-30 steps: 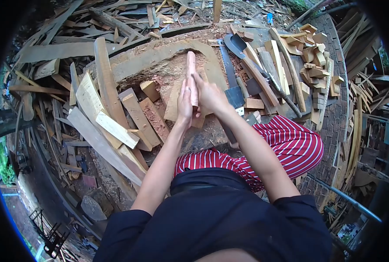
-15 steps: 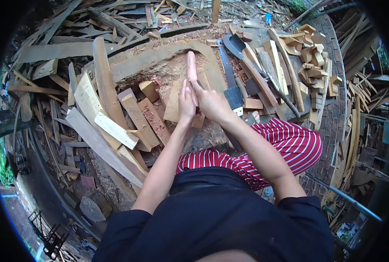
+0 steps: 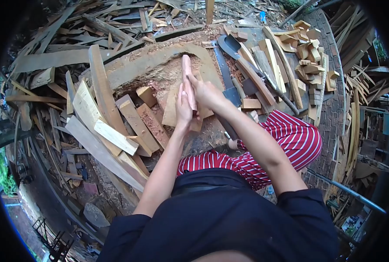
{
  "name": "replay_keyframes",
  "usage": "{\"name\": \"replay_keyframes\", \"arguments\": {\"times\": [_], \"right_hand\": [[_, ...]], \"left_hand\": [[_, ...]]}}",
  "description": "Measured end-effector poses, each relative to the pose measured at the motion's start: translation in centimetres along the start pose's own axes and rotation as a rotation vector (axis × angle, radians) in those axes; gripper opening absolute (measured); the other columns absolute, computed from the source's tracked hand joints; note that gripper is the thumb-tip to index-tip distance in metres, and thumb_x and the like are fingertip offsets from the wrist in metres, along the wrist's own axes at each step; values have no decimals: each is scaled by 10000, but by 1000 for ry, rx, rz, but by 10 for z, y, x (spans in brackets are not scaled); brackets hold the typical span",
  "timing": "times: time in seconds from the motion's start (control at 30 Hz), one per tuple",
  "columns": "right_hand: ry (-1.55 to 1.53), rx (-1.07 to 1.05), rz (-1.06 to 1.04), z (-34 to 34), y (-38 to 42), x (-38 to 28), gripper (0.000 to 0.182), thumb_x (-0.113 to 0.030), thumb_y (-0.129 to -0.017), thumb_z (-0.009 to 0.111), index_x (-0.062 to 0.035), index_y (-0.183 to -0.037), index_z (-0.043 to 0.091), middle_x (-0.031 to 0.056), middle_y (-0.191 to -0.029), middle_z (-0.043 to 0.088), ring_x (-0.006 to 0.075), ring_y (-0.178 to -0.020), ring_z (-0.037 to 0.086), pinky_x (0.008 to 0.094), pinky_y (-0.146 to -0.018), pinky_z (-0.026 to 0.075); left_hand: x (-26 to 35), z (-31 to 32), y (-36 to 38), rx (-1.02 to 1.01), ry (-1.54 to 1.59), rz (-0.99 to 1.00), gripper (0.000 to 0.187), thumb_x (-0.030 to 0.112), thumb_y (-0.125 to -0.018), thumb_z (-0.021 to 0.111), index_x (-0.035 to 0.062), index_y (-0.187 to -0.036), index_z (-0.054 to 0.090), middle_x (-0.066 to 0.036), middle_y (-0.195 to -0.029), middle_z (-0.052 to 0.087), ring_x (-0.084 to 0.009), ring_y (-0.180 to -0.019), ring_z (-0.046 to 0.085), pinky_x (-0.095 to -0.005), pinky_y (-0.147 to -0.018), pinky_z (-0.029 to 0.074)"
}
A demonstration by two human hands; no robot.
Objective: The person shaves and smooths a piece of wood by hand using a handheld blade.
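A pinkish, elongated piece of wood (image 3: pixel 186 66) points away from me, its far tip resting over the hollowed, chip-strewn wooden block (image 3: pixel 157 58). My left hand (image 3: pixel 184 108) is wrapped along the near left side of the piece. On its right side is my right hand (image 3: pixel 206 93), fingers curled around a dark tool (image 3: pixel 224 126) whose shaft runs back under my forearm; its working end is mostly hidden. Beneath the piece lies a flat light-brown board (image 3: pixel 171 106).
Cut blocks (image 3: pixel 309 51) are piled at the right. A black saw-like blade (image 3: pixel 223 65) and wooden strips (image 3: pixel 251 72) lie right of my hands. Long planks (image 3: pixel 102 87) lean at the left, beside short blocks (image 3: pixel 137 120). My striped trouser leg (image 3: pixel 290 139) is at the right.
The right hand has shifted slightly along the piece and its wrist has turned. The whole view has moved a little, with the piece appearing slightly lower and to the left.
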State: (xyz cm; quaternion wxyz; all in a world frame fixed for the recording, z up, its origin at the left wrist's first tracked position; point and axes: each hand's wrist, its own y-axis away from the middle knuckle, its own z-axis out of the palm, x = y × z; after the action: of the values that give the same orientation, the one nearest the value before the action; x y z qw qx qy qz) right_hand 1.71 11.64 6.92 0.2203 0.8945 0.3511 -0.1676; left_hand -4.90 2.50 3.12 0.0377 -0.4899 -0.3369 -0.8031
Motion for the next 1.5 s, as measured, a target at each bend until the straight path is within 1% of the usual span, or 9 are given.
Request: {"name": "replay_keyframes", "arguments": {"times": [0.2,0.27,0.33,0.37,0.47,0.6,1.03,1.13,1.5], "right_hand": [[-119,-131,-3,-11,30,-14,601,-107,-817,546,-131,-1387,356,265,-794,649,430,-751,648,525,-670,508],[-31,-91,-9,-9,26,-17,582,-118,-832,526,-121,-1388,357,272,-764,642,425,-745,651,530,-676,502],[36,-42,-3,-9,38,-23,557,-119,-844,513,-108,-1381,363,286,-771,638,420,-759,654,527,-678,503],[28,-34,20,-6,42,-23,544,-129,-854,507,-107,-1378,364,288,-782,639,420,-767,654,525,-679,504],[-1,-63,48,-2,30,-19,506,-167,-884,499,-107,-1370,374,289,-831,644,425,-786,653,517,-686,514],[-30,-9,109,9,-18,3,489,-225,-896,517,-95,-1352,396,274,-881,652,427,-811,651,508,-703,526],[-121,-53,106,4,-1,-5,480,-136,-896,455,-118,-1371,386,260,-1018,632,435,-887,638,510,-755,520],[-150,14,116,10,-32,9,497,-180,-904,447,-126,-1394,384,269,-930,650,435,-857,642,525,-750,509],[-164,49,163,10,-62,15,462,-192,-909,444,-158,-1367,394,290,-906,642,446,-834,641,544,-724,507]], "left_hand": [[-4,0,-6,55,124,-12,485,296,-1020,206,95,-1456,269,-92,-801,578,-132,-428,486,-250,-315,383],[-3,-4,-7,-21,131,-37,482,289,-1025,217,76,-1454,268,-132,-988,606,-178,-641,613,-287,-488,513],[-5,2,-6,35,180,38,484,284,-1034,206,60,-1460,252,-126,-1457,352,-213,-1317,377,-332,-1095,303],[-24,-2,-18,47,154,75,478,276,-1035,204,45,-1449,263,-126,-1444,364,-201,-1329,358,-320,-1109,276],[-35,-4,-20,48,242,160,484,295,-1032,215,69,-1458,244,-156,-1222,547,-224,-1016,611,-344,-834,532],[-14,-8,-6,-47,217,-37,471,332,-1024,195,161,-1461,239,-70,-740,565,-136,-451,524,-267,-338,448],[-9,-15,0,-69,347,-167,432,455,-1016,222,103,-1139,439,-55,-731,514,-161,-528,494,-311,-443,446],[-15,-21,-6,-111,388,-236,458,409,-1025,203,250,-1455,199,-57,-758,514,-149,-515,482,-303,-428,458],[-8,-21,-4,-105,476,-290,392,416,-1025,180,151,-1281,314,-73,-750,489,-155,-544,474,-300,-454,445]]}}
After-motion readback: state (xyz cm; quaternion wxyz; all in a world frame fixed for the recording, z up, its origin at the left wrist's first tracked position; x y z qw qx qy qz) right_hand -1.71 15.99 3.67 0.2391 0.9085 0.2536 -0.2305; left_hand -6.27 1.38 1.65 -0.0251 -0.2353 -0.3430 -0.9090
